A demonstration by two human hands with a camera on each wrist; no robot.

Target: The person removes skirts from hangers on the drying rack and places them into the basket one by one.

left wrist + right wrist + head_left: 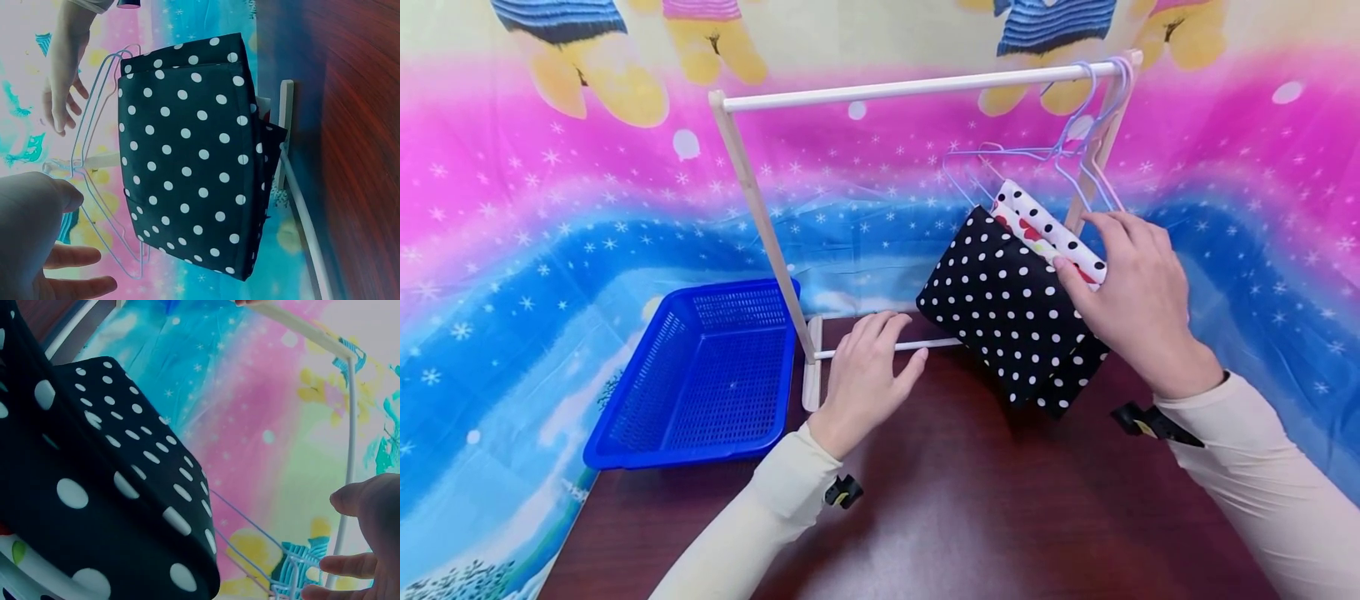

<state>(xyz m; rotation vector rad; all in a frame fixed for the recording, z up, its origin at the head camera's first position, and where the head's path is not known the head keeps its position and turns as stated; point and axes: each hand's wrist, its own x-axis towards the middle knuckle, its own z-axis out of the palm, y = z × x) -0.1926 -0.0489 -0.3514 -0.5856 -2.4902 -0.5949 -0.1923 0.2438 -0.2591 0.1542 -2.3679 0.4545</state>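
Observation:
Several folded cloths hang together on blue and pink wire hangers [1060, 150] at the right end of a rack's rod. The front one is a black cloth with white dots [992, 292]; behind it show a red-flowered cloth [1028, 233] and a white cloth with black dots [1078, 248]. My right hand [1138, 292] is beside the cloths' right edge, thumb and fingers spread; the right wrist view shows this hand [372, 534] gripping nothing. Left of the cloths, my left hand [868, 367] hovers over the table with fingers apart, holding nothing.
The wooden rack [752, 200] stands on a dark red-brown table [970, 508], with a white top rod [887, 89] and a low crossbar. To its left sits a blue plastic basket [688, 457] with perforated sides. A colourful printed curtain [497, 217] hangs behind.

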